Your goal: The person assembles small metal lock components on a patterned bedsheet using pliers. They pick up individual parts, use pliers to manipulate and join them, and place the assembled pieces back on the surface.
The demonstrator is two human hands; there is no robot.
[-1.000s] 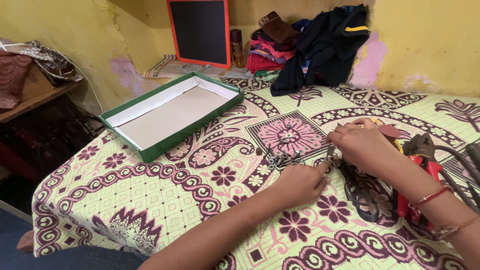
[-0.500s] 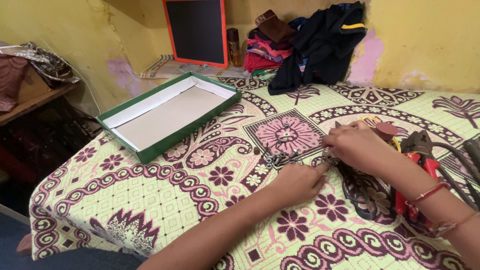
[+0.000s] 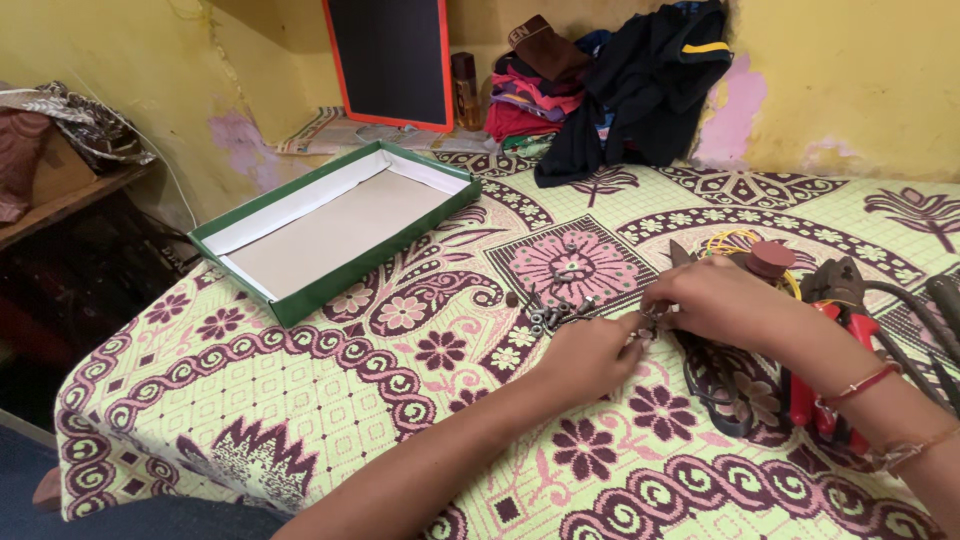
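Both hands, left hand (image 3: pixel 588 352) and right hand (image 3: pixel 712 300), are pinching small metal hardware together beside the loose screws (image 3: pixel 552 316) on the bench, while the green tray (image 3: pixel 335 228) is sitting empty, so sorting looks barely started.

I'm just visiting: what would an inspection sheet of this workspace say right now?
Surface: patterned cloth covering the table.
Job's things: small metal screws and nuts heaped on the cloth.
Clutter: open green tray, red-handled pliers, dark scissors.
Grips: left hand and right hand meet over a tiny part, too small to tell.
Cables: black cords at the right edge.
Surroundings: yellow wall, black slate, piled clothes.
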